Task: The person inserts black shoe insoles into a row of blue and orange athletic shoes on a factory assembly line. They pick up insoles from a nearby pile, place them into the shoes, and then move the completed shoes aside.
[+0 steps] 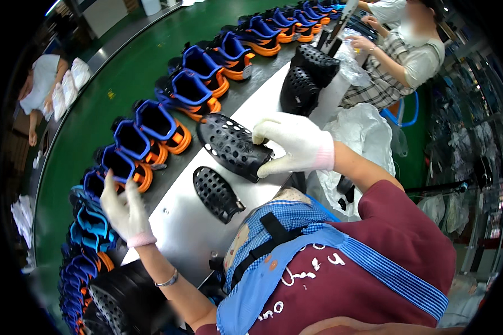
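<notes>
A green conveyor belt (123,78) curves from the lower left up to the top right, and a long row of blue and orange shoes (190,92) rides along its inner edge. Inside that curve lies a pale grey work table (190,223). A second person in a checked top (399,56) works at the far end, beside a stack of black perforated clogs (310,75).

The right hand (293,145), in a white glove, has its fingers clamped on a black perforated clog (232,146), gripping the end nearest the body. The clog's long axis runs up and to the left from those fingers, toe pointing toward the belt, and it is lifted clear of the table. A second black clog (217,192) lies flat on the table just below it, parallel and untouched.

The left hand (124,209), also gloved, hovers with fingers spread apart and holding nothing, over the table's left edge, just beside the nearest blue shoe (123,164). It is the hand closer to the belt; the right one is closer to the lying clog
</notes>
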Action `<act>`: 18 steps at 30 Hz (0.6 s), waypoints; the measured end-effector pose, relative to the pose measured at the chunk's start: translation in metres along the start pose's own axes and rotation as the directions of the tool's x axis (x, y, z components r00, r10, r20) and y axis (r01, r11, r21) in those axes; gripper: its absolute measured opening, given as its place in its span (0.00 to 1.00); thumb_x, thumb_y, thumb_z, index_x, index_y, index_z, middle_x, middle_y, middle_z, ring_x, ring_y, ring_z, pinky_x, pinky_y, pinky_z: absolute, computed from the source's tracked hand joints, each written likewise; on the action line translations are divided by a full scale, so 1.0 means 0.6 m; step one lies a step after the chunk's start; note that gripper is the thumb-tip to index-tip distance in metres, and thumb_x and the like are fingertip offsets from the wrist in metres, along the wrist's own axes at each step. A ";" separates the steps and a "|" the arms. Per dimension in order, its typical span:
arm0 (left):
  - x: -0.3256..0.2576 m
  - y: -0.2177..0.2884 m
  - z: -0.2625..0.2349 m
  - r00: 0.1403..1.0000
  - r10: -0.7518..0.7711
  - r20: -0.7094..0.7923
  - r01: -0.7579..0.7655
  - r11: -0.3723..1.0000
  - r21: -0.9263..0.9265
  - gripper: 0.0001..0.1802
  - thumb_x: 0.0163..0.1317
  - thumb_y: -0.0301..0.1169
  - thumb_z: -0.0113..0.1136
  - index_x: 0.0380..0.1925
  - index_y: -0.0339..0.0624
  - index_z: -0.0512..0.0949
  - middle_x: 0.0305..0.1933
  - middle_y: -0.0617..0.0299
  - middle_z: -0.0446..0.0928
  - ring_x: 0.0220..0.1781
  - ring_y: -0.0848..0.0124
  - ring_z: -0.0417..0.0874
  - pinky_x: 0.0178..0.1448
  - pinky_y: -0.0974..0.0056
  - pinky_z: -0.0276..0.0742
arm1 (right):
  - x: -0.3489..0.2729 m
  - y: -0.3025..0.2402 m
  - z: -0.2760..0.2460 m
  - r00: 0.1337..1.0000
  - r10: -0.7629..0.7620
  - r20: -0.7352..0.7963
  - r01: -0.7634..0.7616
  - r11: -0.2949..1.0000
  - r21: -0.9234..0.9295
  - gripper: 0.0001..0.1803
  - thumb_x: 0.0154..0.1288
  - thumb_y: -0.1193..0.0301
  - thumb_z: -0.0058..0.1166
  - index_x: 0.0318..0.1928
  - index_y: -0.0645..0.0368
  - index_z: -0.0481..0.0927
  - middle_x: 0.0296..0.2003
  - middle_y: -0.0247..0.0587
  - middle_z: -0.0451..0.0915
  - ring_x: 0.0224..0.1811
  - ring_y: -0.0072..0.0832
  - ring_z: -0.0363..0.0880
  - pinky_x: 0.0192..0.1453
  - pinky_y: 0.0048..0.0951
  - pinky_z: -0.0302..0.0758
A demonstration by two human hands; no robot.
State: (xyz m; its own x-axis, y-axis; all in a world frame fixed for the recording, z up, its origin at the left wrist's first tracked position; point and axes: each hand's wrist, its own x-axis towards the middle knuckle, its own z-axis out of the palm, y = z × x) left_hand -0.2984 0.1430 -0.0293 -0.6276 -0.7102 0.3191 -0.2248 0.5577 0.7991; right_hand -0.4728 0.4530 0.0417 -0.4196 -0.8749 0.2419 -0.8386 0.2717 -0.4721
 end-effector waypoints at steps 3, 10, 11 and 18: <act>-0.033 0.031 0.000 0.906 0.091 0.414 0.275 0.616 -0.738 0.37 0.70 0.50 0.55 0.70 0.37 0.61 0.63 0.47 0.70 0.53 0.62 0.81 0.58 0.59 0.79 | 0.056 -0.075 0.011 0.980 -0.190 0.052 0.180 0.971 0.157 0.26 0.42 0.63 0.74 0.41 0.58 0.77 0.40 0.41 0.78 0.43 0.39 0.79 0.47 0.34 0.76; -0.049 -0.005 0.024 0.876 -0.041 0.480 0.482 0.068 -0.873 0.32 0.66 0.50 0.61 0.61 0.41 0.68 0.51 0.54 0.78 0.51 0.64 0.81 0.59 0.58 0.78 | 0.151 -0.130 0.106 0.971 -0.118 0.209 0.073 0.975 0.211 0.28 0.55 0.61 0.68 0.51 0.64 0.77 0.42 0.50 0.79 0.43 0.42 0.81 0.47 0.37 0.77; -0.045 -0.019 0.028 0.894 -0.081 0.440 0.447 0.107 -0.888 0.24 0.67 0.45 0.62 0.55 0.41 0.71 0.48 0.58 0.79 0.47 0.68 0.82 0.56 0.60 0.79 | 0.159 -0.123 0.127 0.972 -0.136 0.193 0.111 0.985 0.130 0.27 0.57 0.58 0.66 0.51 0.64 0.77 0.42 0.51 0.79 0.44 0.43 0.80 0.48 0.38 0.77; -0.012 -0.070 0.009 0.901 -0.244 0.360 0.386 0.068 -0.920 0.18 0.69 0.40 0.60 0.49 0.39 0.73 0.44 0.60 0.78 0.51 0.66 0.82 0.59 0.54 0.81 | 0.243 -0.135 0.193 0.965 -0.126 0.232 0.142 0.988 -0.054 0.24 0.62 0.50 0.58 0.34 0.62 0.76 0.28 0.50 0.80 0.33 0.47 0.82 0.38 0.43 0.77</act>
State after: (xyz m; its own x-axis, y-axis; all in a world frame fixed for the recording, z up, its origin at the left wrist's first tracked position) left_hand -0.2882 0.1269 -0.0678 -0.7785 -0.6210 -0.0910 0.4284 -0.6317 0.6461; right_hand -0.4257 0.2570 0.0170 -0.2191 -0.9709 0.0964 -0.9072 0.1664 -0.3864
